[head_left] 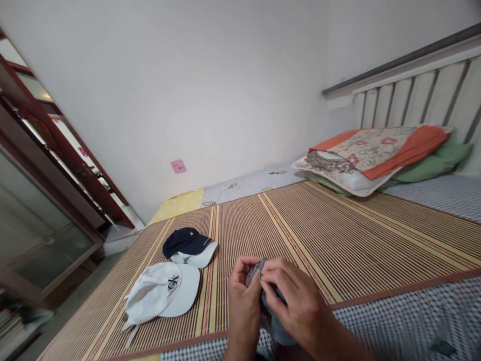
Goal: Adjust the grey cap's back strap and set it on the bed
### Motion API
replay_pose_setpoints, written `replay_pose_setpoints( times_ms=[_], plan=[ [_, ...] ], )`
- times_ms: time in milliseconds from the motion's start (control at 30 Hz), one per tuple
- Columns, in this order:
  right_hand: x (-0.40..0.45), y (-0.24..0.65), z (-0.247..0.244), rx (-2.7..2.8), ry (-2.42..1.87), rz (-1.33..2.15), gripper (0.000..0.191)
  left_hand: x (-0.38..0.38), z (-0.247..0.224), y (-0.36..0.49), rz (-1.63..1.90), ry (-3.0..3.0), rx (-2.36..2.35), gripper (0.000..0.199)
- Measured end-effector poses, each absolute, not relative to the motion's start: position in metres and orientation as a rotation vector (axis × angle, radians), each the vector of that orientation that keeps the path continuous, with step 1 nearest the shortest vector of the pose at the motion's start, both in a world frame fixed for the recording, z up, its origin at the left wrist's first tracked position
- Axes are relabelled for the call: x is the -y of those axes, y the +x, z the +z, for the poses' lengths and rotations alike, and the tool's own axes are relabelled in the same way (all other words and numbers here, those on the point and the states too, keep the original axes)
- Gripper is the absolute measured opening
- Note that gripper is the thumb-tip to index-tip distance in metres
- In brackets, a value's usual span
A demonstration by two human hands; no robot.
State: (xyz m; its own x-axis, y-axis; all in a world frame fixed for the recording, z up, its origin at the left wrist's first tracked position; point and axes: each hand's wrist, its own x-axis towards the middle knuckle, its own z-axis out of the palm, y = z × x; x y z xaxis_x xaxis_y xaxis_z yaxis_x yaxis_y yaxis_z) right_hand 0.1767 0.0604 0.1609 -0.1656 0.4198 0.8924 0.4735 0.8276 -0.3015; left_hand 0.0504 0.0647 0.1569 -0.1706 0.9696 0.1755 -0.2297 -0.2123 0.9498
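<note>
Near the front edge of the bed, my left hand (243, 296) and my right hand (300, 303) are close together. Both pinch a grey-blue cloth item (282, 328) between thumb and fingers. Much of that item is hidden behind my hands, so its kind does not show clearly. To the left of my hands lies a white baseball cap (150, 295) with black letters on its front and its brim pointing right. Just behind it rests a navy cap (184, 242) with a pale brim.
A striped bamboo mat (240, 225) covers most of the bed. At the back right, a pillow (361, 183) lies under an orange-edged floral cloth (387, 145), beside a slatted headboard (409, 95). A pink note (178, 166) is on the wall. A glass-panelled cabinet (41, 240) stands left.
</note>
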Motion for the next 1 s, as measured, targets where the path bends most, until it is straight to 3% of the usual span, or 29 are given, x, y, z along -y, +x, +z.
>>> replay_pose_setpoints(
  times_ms=[433, 567, 733, 1000],
  plan=[
    [-0.060, 0.192, 0.159, 1.614, -0.669, 0.409, 0.013, -0.060, 0.158, 0.040, 1.433, 0.856, -0.731, 0.032],
    [-0.076, 0.212, 0.158, 1.572, -0.856, 0.922, 0.027, -0.060, 0.158, 0.036, 1.332, 0.808, -0.598, 0.031],
    [-0.087, 0.214, 0.154, 1.759, -0.669, 1.348, 0.045, -0.059, 0.153, 0.034, 1.277, 0.784, -0.515, 0.029],
    [-0.096, 0.218, 0.142, 1.695, -0.650, 1.476, 0.047, -0.061, 0.154, 0.027, 1.266, 0.847, -0.564, 0.027]
  ],
)
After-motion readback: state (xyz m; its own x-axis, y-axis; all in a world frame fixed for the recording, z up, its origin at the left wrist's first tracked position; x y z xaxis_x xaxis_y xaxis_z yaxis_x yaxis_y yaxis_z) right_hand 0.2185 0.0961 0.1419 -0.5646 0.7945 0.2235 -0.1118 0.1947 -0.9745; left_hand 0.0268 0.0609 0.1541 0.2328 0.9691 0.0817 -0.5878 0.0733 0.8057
